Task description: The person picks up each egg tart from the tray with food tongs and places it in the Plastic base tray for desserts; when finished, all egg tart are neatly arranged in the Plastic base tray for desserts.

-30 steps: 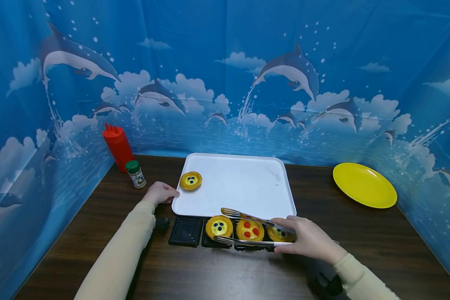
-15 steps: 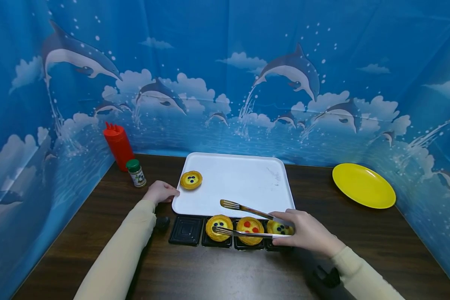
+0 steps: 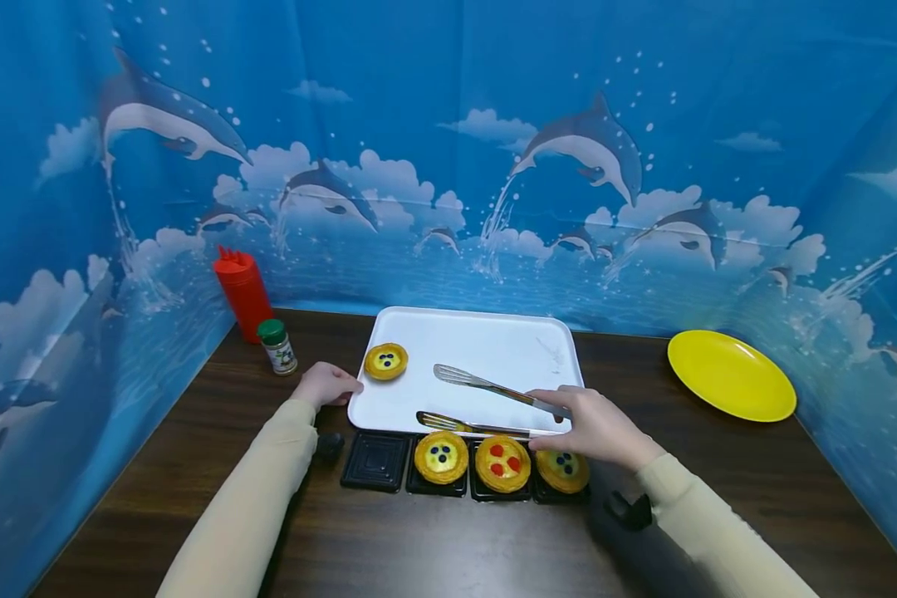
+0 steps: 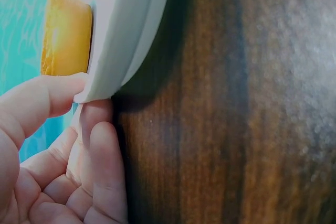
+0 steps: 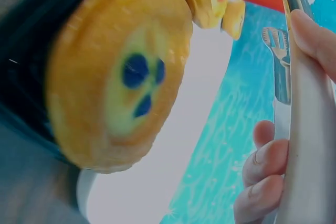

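Note:
In the head view my left hand (image 3: 325, 384) pinches the left edge of a white tray (image 3: 486, 340); the left wrist view shows thumb above and fingers below the rim. One egg tart with blue dots (image 3: 386, 362) sits at the tray's left side. My right hand (image 3: 598, 428) holds metal tongs (image 3: 502, 389), their arms spread with nothing between them, above the tray's front part. Below them, a blue-dotted tart (image 3: 441, 457), a red-dotted tart (image 3: 503, 463) and another blue-dotted tart (image 3: 562, 470) rest in black square holders.
A fourth black holder (image 3: 376, 461) at the row's left end is bare. A red squeeze bottle (image 3: 243, 295) and a green-capped shaker (image 3: 278, 347) stand back left. A yellow plate (image 3: 732, 375) lies far right. A dolphin-print curtain (image 3: 448, 149) encloses the table.
My right hand has lifted the tongs away from the row of tarts and moved them back over the tray. The left hand keeps its hold on the tray edge.

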Available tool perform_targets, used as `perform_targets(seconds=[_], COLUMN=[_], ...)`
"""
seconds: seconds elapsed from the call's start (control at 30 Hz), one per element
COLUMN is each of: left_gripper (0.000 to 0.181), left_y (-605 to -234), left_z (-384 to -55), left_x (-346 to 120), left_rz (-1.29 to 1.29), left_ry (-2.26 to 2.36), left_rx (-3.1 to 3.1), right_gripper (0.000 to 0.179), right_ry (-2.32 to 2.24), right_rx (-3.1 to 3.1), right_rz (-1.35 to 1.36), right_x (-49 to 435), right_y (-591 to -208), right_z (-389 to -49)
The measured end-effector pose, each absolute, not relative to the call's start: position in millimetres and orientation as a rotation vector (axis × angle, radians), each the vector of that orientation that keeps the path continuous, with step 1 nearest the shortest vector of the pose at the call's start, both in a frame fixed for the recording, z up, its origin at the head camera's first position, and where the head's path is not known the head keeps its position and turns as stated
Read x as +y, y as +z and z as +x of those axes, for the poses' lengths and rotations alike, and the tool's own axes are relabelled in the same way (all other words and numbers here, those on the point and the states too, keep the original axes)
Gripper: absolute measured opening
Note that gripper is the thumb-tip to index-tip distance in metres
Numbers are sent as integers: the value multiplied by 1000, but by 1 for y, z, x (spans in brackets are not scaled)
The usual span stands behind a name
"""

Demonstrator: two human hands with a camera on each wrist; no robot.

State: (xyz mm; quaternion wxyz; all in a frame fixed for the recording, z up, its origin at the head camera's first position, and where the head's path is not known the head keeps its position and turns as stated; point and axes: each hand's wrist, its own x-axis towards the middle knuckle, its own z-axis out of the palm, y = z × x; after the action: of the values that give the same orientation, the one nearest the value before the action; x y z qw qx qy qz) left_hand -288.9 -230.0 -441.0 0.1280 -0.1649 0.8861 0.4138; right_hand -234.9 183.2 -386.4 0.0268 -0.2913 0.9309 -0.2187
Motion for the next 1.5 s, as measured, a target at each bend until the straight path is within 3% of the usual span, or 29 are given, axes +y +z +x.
perform_targets(seconds=[0.43,0.97,1.5], left_gripper=[32,32,31], left_y=[-440,-443,-442], left_z=[-290,-292,-291], left_x=[-229,-231,-231], left_rz=[-498,-506,-506], left_ry=[1211,1211,1217], left_rx=[2571,2559,2555], right_gripper=[75,71,70], right_ry=[-686,-700,-626], right_rx=[2881,2835,2753], right_rz=[-899,-815,-675], right_x=[162,133,105], right_y=[-382,-385,-400], right_z=[-277,-317,-328])
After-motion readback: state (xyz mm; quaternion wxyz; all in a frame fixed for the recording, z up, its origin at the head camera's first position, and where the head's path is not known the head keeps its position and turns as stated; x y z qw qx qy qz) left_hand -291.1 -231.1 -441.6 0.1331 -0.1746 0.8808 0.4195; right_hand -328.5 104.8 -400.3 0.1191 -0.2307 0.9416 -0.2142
